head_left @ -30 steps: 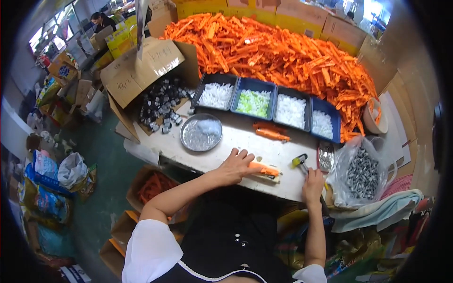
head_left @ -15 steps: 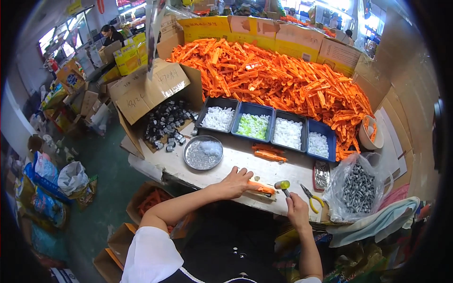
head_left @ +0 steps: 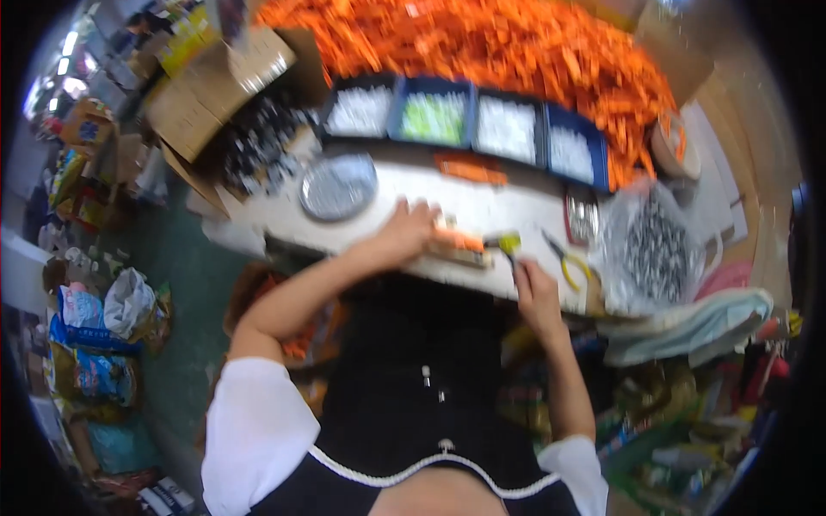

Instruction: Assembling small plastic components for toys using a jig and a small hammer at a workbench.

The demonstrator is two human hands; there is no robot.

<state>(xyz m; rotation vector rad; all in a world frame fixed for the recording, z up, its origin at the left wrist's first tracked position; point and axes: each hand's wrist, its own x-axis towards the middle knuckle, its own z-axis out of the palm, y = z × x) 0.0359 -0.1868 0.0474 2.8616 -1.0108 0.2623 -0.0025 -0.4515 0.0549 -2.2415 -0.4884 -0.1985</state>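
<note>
My left hand (head_left: 411, 230) holds the left end of an orange plastic piece (head_left: 463, 242) near the front edge of the worktable. The piece lies over a small pale block or fixture (head_left: 469, 257). My right hand (head_left: 535, 291) is closed round the handle of a small hammer with a yellowish-green head (head_left: 506, 242). The hammer head is at the right end of the orange piece; blur hides whether they touch. Pliers with yellow handles (head_left: 571, 268) lie just right of my right hand.
Dark trays (head_left: 471, 146) of white and green small parts stand before an orange heap (head_left: 482, 52). A round metal dish (head_left: 338, 187) and a carton (head_left: 206, 99) with black and silver parts sit left. On the right are a bag of grey metal parts (head_left: 650, 249) and a bowl (head_left: 673, 148).
The view has tilted down, so the table appears higher in the picture. The hammer head is slightly closer to the orange piece. Both hands keep their holds.
</note>
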